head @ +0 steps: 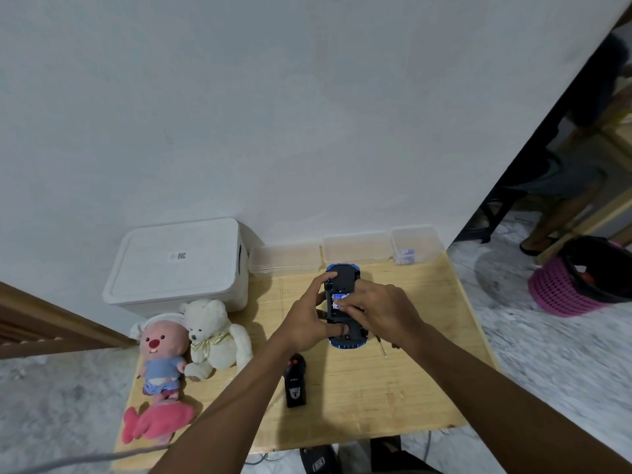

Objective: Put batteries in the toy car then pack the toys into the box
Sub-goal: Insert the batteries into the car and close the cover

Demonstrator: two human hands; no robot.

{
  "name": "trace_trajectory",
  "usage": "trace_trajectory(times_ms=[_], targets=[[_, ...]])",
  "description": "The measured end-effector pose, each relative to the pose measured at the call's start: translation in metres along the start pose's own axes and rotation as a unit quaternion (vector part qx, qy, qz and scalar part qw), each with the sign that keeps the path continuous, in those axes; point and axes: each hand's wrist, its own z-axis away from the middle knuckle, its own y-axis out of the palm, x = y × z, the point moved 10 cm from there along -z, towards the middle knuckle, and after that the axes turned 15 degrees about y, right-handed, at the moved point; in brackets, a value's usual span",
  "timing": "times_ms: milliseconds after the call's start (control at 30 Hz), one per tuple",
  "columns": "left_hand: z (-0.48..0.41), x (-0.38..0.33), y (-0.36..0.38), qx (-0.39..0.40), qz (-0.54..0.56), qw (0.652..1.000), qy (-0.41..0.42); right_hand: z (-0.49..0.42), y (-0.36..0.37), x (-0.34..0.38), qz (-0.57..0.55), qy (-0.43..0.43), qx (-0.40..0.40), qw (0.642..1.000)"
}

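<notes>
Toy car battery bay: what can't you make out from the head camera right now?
- Battery bay, head view: right hand covers most of it; battery count unclear.
- Right hand pinching or pressing: fingertips too small to tell.
- Thin metal tool: one end hidden under right forearm.
- White box: lid on, contents hidden.
- Clear container: blue items inside blurred.

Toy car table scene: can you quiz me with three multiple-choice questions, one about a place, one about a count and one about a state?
1. Where is the black remote?
A) on the table, nearer the camera than the toy car
B) on the floor
C) in a clear tub

2. How many plush toys lie on the table?
A) one
B) two
C) four

3. The white box is:
A) lidless
B) half open
C) closed

Answers:
1 A: it lies on the wood just in front of the car.
2 B: one is pink, one is white.
3 C: its lid sits flat on top.
</notes>
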Motion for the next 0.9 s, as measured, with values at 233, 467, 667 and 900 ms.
trace_trajectory(times_ms=[233,467,667,900], targets=[[0.000,0.006,-0.004,-0.010,-0.008,1.000,-0.008,-0.005,0.006,-0.006,-0.165,0.089,0.156,0.970],[0.004,0.015,-0.006,-0.007,-0.019,1.000,-0.023,-0.011,0.013,-0.016,-0.239,0.085,0.184,0.950],[0.008,0.015,-0.008,-0.019,-0.017,0.999,-0.022,-0.004,0.011,-0.026,-0.303,0.125,0.145,0.934],[0.013,0.014,-0.005,-0.027,-0.006,0.999,-0.019,0.005,-0.002,-0.018,-0.316,0.121,0.077,0.938]])
